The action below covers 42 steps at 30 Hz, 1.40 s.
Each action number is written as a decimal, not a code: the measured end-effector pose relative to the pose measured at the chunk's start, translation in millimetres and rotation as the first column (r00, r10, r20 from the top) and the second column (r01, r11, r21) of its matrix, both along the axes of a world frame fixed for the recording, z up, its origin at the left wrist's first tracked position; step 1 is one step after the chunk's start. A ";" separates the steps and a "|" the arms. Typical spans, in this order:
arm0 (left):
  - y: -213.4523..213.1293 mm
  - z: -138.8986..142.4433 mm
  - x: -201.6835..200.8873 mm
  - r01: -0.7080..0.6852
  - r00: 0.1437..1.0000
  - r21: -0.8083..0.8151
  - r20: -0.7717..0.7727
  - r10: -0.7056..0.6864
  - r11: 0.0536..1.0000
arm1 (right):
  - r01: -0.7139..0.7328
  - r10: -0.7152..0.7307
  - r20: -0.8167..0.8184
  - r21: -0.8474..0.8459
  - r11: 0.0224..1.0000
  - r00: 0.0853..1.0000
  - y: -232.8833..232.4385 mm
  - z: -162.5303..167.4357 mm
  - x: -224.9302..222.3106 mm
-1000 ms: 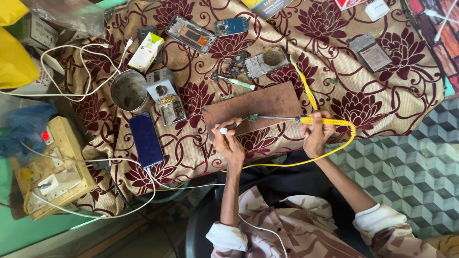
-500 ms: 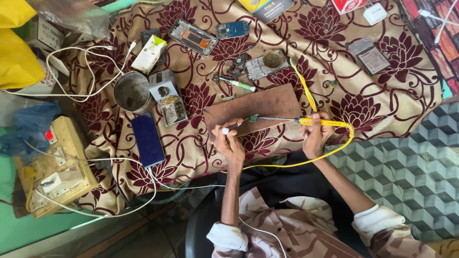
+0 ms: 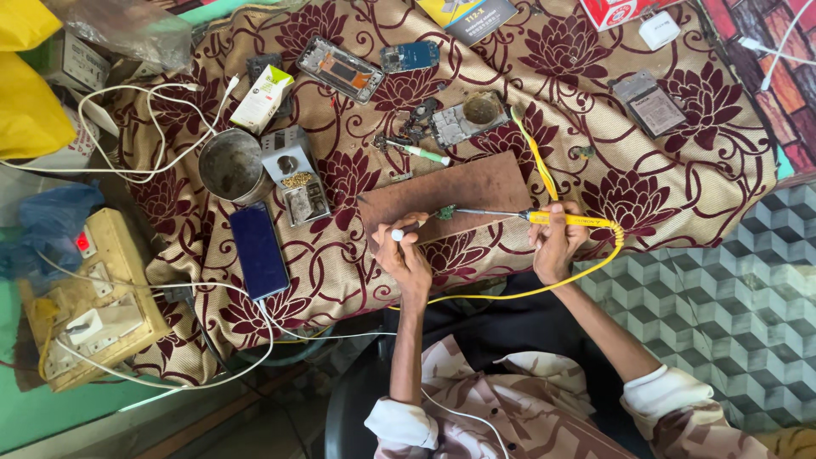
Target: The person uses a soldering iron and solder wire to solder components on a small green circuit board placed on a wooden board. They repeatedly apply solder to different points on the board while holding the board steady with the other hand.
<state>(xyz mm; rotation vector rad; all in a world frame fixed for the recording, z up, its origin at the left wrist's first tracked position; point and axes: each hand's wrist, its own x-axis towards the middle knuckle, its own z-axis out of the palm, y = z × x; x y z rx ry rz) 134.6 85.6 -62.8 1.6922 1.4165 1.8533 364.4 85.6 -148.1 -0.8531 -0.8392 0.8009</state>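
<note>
My right hand [image 3: 554,248] grips a yellow-handled soldering iron [image 3: 568,219], its metal shaft reaching left to a small green part [image 3: 444,212] on a brown wooden board [image 3: 442,189]. A yellow cord [image 3: 544,285] loops from the handle. My left hand [image 3: 405,257] holds a thin white-tipped tool [image 3: 404,230] pointed at that same part from the left. Both hands rest at the board's near edge.
A floral cloth [image 3: 697,161] covers the table. On it lie a dark phone [image 3: 258,250] on a white cable, a round metal tin [image 3: 229,165], a solder stand [image 3: 293,174], phone boards [image 3: 340,68] and tweezers [image 3: 425,153]. A wooden switch box [image 3: 81,297] sits left.
Both hands keep their hold and place over the board. Only the camera view has shifted slightly.
</note>
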 end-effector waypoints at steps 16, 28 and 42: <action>1.5 -3.3 -0.4 0.033 0.999 0.004 0.034 -0.033 0.999 | 0.004 -0.005 0.053 0.013 1.000 0.999 -0.4 0.8 0.7; -2.0 -0.5 -0.4 0.032 0.999 -0.014 0.007 -0.032 0.999 | 0.086 -0.089 0.256 0.023 0.996 0.962 -5.1 15.0 1.8; 6.1 -9.0 -1.9 0.069 0.997 -0.006 0.034 -0.069 0.998 | -0.044 0.022 0.822 0.004 0.999 0.569 -7.9 139.9 -23.2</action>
